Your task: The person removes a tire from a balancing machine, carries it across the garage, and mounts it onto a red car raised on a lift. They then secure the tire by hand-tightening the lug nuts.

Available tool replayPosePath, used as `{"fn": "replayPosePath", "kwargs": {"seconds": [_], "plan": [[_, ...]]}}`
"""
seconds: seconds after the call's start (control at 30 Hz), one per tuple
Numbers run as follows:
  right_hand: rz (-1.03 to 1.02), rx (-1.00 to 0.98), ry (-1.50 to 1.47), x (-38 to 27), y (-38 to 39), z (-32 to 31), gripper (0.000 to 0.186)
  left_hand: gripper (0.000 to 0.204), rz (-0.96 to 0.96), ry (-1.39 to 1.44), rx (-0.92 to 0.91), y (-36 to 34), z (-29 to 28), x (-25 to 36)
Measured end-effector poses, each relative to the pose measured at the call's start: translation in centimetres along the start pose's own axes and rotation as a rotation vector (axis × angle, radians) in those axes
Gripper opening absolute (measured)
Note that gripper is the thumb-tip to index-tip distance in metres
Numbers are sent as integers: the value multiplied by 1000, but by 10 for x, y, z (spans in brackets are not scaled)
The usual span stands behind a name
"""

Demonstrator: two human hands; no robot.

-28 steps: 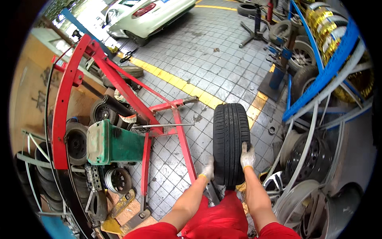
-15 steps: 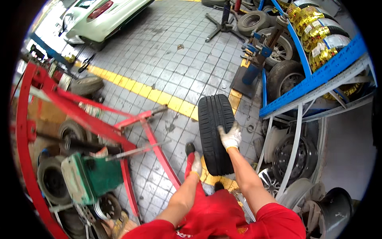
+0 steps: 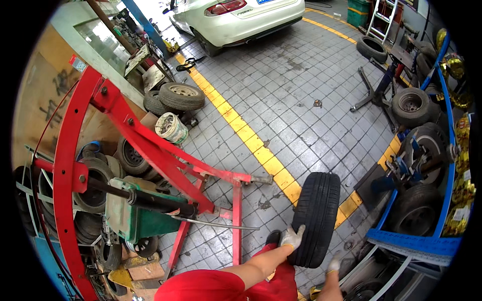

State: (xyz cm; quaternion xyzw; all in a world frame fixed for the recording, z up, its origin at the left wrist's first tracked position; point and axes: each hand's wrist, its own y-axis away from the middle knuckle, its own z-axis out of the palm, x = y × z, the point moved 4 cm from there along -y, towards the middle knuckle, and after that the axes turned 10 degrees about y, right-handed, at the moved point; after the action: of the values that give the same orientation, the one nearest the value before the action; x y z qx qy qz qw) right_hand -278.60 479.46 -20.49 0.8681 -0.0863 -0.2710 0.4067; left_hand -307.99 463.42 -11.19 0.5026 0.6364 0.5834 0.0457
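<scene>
Black tyre point(image 3: 317, 216) between both gloved hands

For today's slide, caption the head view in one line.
Gloved left hand and right hand steady an upright black rubber tyre on grey tiles.

I see a workshop floor point(image 3: 301, 90) of grey square pavers crossed diagonally by a yellow painted line point(image 3: 251, 138). At the top a white car point(image 3: 236, 15) is parked in bright daylight. To my left a red engine hoist point(image 3: 150, 150) stands with its legs spread over the pavers, a green machine point(image 3: 135, 215) under its arm, and spare wheels point(image 3: 175, 98) stacked beside a paint bucket point(image 3: 170, 128). On my right a blue rack point(image 3: 447, 165) holds more tyres, with a stepladder point(image 3: 384, 17) far behind.
</scene>
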Motion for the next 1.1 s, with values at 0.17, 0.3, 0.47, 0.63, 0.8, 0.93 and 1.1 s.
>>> {"fn": "replayPosePath", "kwargs": {"seconds": [0.17, 0.3, 0.47, 0.63, 0.8, 0.93, 1.1], "plan": [[99, 382, 40, -85, 19, 50, 72, 115, 151, -23, -161, -52, -3, 57], [256, 601, 360, -220, -23, 18, 75, 118, 176, -66, -180, -31, -4, 101], [46, 440, 440, -376, -26, -43, 81, 123, 66, -112, -204, -62, 64, 113], [-461, 179, 211, -428, -136, -81, 62, 102, 245, 102, 77, -136, 76, 254], [-23, 195, 215, -437, -176, -82, 82, 97, 222, -90, -128, -252, 39, 410], [16, 549, 25, -548, -226, -65, 85, 69, 265, -343, -349, -338, -51, 477], [281, 617, 323, -754, -293, -102, 88, 89, -68, -442, 10, -410, -266, 469]]}}
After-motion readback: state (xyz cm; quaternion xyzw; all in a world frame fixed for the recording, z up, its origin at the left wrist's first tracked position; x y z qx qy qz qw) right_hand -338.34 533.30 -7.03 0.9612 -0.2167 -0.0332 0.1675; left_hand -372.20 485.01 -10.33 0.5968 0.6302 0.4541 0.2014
